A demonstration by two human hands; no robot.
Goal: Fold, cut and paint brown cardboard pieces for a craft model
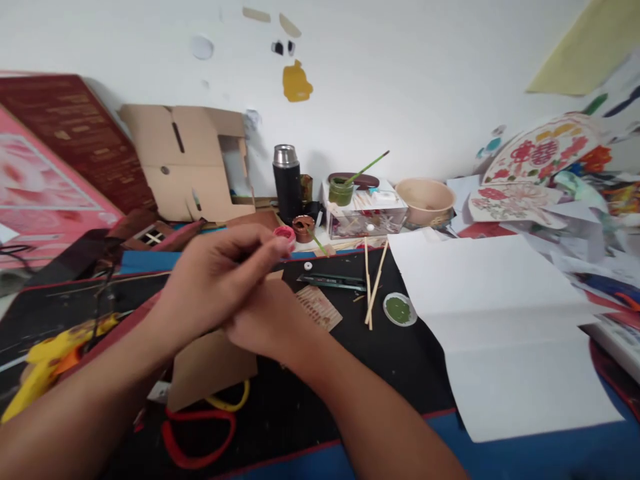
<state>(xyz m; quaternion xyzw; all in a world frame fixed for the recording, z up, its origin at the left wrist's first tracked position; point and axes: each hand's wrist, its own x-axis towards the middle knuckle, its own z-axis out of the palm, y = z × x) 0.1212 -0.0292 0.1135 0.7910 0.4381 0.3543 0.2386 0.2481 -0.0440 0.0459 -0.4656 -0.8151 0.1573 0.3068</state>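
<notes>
My left hand (215, 273) is closed over the black mat, its thumb and bent fingers close together. It lies across my right hand (273, 317), which is curled into a fist with its fingertips hidden. A small round pink-rimmed container (284, 235) shows right at my left thumb tip; I cannot tell whether it is held or stands behind. Beneath the hands is a piece of brown cardboard (215, 367), partly covering scissors with red and yellow handles (200, 453). A striped scrap of corrugated cardboard (320, 308) lies just beyond my right hand.
A green utility knife (333, 283), wooden sticks (369, 293) and a lid of green paint (400, 310) lie on the mat. White paper (500, 287) spreads at right. Behind stand a black thermos (287, 190), paint jars and a bowl (425, 200). A yellow glue gun (50, 360) is at left.
</notes>
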